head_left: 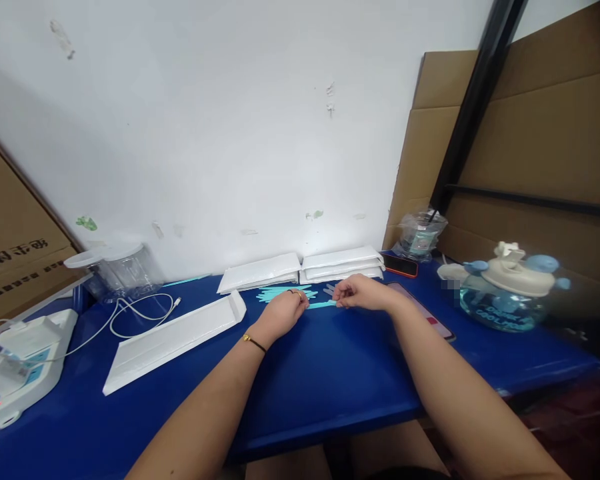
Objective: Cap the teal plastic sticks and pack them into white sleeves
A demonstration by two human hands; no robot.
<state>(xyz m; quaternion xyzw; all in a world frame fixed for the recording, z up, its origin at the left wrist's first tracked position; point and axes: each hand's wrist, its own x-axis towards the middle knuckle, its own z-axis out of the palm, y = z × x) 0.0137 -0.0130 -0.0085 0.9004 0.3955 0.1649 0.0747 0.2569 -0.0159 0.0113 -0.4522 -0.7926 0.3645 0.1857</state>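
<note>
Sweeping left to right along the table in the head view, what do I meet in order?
Power strip → single white envelope → left hand → right hand → wrapped plastic cup → blue-tinted water bottle.

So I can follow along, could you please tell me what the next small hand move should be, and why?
I would probably lift the turquoise strip slightly: the left hand and right hand are at opposite ends of its visible part, and it lies nearer the camera than the strip pile.
</note>
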